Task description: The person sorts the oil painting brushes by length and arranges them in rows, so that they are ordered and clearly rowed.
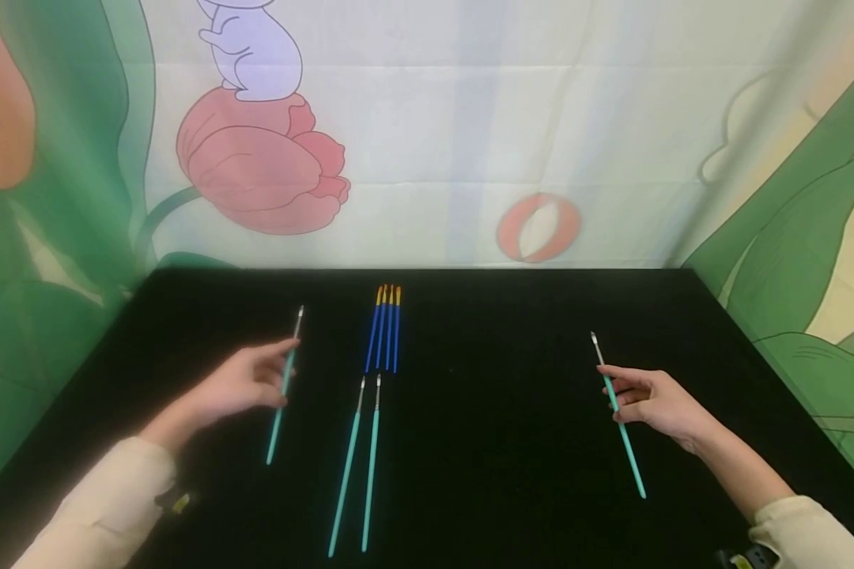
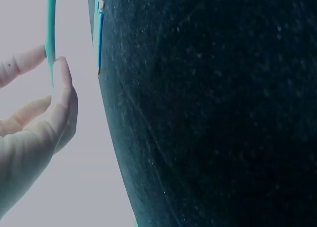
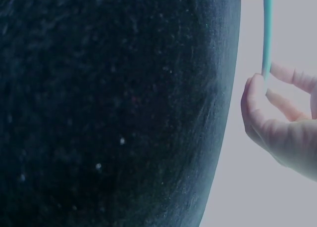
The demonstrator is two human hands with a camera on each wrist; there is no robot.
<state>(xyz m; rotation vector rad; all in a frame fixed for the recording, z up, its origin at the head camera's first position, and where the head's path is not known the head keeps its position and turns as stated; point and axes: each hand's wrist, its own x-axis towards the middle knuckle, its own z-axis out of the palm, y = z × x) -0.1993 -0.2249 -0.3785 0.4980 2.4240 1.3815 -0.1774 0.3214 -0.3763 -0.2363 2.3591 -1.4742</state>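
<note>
On the left, my left hand [image 1: 245, 381] pinches a turquoise-handled paintbrush [image 1: 278, 431] between thumb and fingers, its pale tip pointing away from me. Over on the right, my right hand [image 1: 658, 401] holds a similar turquoise paintbrush [image 1: 631, 458] the same way, tip up and leaning left. Both wrist views show the thumb and fingers against a turquoise handle, in the left [image 2: 51, 24] and in the right [image 3: 267, 29]. Two more turquoise paintbrushes, one [image 1: 346, 482] beside the other [image 1: 371, 482], lie between the hands, nearer the left one.
Several blue paintbrushes [image 1: 384, 336] with yellow ferrules lie side by side just beyond the two turquoise ones. All rest on a black table [image 1: 498, 442]. A printed curtain [image 1: 427, 158] with flowers and a rabbit hangs behind the table and along its sides.
</note>
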